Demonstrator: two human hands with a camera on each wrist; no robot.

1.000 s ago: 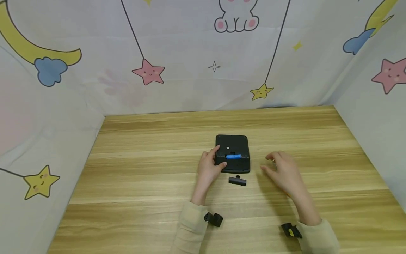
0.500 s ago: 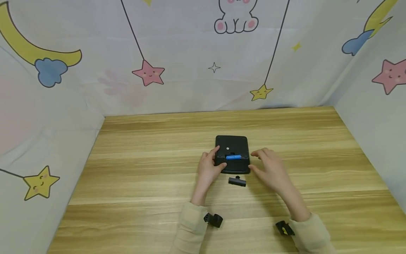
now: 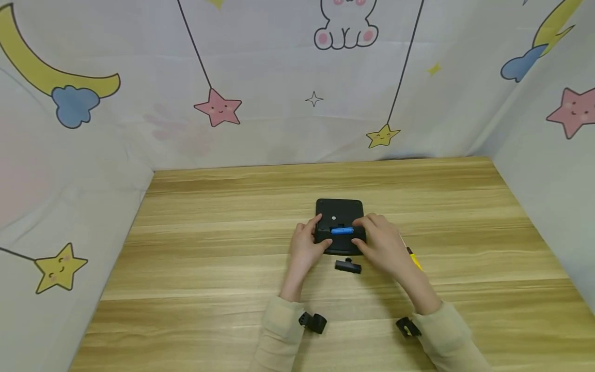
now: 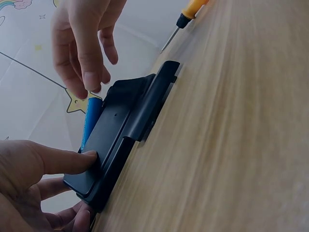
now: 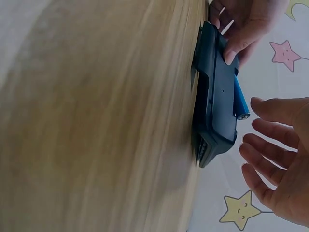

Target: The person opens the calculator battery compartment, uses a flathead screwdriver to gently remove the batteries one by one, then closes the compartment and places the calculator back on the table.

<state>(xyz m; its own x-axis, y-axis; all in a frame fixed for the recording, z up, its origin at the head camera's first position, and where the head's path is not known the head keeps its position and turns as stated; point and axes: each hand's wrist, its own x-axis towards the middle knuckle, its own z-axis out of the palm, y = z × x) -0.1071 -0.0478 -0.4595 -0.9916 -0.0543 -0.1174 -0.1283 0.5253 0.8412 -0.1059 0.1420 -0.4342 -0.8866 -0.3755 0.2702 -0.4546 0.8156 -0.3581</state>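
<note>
A black calculator (image 3: 343,207) lies face down on the table, its battery slot uncovered. My left hand (image 3: 307,244) grips its left edge, thumb on the back and fingers around the side. One blue battery (image 3: 342,231) sits at the slot; its end sticks up above the casing in the right wrist view. Over the calculator's right edge is my right hand (image 3: 383,245), thumb and fingers parted around the battery's near end (image 5: 243,116), with a gap showing between them. The small black battery cover (image 3: 348,266) lies just in front of the calculator.
A screwdriver (image 3: 415,260) with a yellow handle lies to the right, partly hidden behind my right hand and wrist. Black straps with camera mounts (image 3: 313,322) sit at both cuffs. Printed cloth walls (image 3: 279,129) stand behind and beside the wooden table (image 3: 209,258).
My right hand has moved left from beside the screwdriver to over the calculator's right edge, uncovering part of the screwdriver. My left hand, the calculator and the battery have stayed put.
</note>
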